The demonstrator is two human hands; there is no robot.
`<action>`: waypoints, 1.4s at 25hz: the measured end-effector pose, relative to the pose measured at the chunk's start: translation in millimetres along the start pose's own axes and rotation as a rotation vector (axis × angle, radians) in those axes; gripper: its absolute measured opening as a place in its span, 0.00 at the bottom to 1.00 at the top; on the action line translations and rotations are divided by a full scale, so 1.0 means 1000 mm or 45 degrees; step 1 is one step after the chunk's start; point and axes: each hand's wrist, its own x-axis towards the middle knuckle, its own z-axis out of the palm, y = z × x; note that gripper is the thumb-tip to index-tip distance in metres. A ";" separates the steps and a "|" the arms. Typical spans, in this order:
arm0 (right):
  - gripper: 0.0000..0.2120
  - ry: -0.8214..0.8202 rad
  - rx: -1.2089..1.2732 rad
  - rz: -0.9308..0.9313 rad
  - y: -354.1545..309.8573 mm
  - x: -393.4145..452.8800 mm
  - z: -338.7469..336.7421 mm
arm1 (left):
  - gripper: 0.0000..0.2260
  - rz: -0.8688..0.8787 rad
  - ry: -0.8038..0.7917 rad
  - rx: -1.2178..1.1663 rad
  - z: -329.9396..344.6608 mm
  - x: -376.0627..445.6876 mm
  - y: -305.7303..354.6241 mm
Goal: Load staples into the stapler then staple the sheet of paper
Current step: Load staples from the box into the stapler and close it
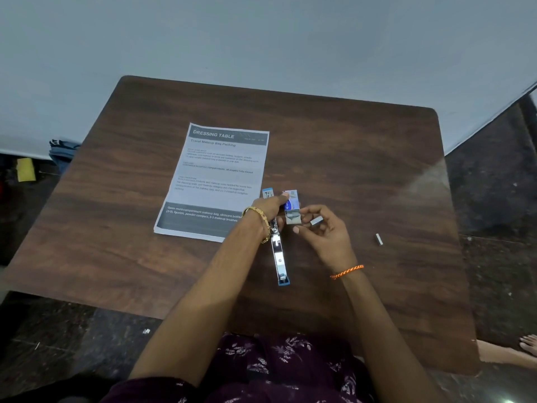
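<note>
Stapler (pixel 279 251) lies opened flat near the counter (pixel 348 146) front edge; left hand (pixel 268 206) holds box (pixel 291 206), right hand (pixel 325 231) pinches staples (pixel 316 220); paper (pixel 215 181) lies behind.

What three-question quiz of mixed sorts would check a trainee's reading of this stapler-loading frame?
1. True or false: the stapler lies opened out flat on the table.
2. Which hand pinches a staple strip? A) left hand B) right hand C) neither
3. Fill in: the left hand grips the staple ____.

Key:
1. True.
2. B. A second strip lies loose on the table to the right.
3. box; it sits beside the printed sheet.
</note>
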 end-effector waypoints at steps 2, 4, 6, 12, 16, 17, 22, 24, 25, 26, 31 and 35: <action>0.09 0.037 -0.018 -0.024 0.000 0.002 0.000 | 0.11 -0.003 0.016 -0.007 0.002 -0.002 0.000; 0.07 0.075 0.050 0.007 -0.003 0.004 0.002 | 0.09 -0.004 0.013 -0.014 0.004 -0.002 -0.001; 0.06 0.116 0.154 0.079 -0.005 0.006 0.003 | 0.09 0.017 0.014 -0.002 0.004 -0.002 -0.002; 0.08 0.302 0.359 0.306 -0.003 0.012 0.013 | 0.08 0.055 -0.007 -0.020 0.006 0.003 -0.005; 0.07 0.316 0.362 0.215 -0.004 0.009 0.015 | 0.11 0.044 -0.014 -0.003 0.005 0.005 -0.004; 0.07 0.323 0.338 0.177 -0.003 0.008 0.015 | 0.09 0.033 -0.019 0.002 0.005 0.004 -0.003; 0.07 0.380 0.238 0.062 0.005 0.007 0.014 | 0.10 -0.022 -0.069 0.025 0.008 0.002 -0.006; 0.06 0.393 0.216 0.051 0.008 0.008 0.013 | 0.14 -0.041 -0.080 0.056 0.008 0.004 -0.008; 0.06 0.382 0.206 0.050 0.008 0.009 0.012 | 0.15 -0.049 -0.088 0.059 0.008 0.004 -0.008; 0.08 0.361 0.189 0.052 0.009 0.009 0.011 | 0.15 -0.054 -0.099 0.054 0.007 0.004 -0.008; 0.25 0.134 0.148 0.076 0.009 0.014 0.004 | 0.09 -0.055 -0.104 0.104 0.006 0.003 -0.005; 0.28 -0.058 -0.012 0.114 0.005 0.021 -0.008 | 0.10 -0.081 -0.111 0.169 0.005 0.006 -0.005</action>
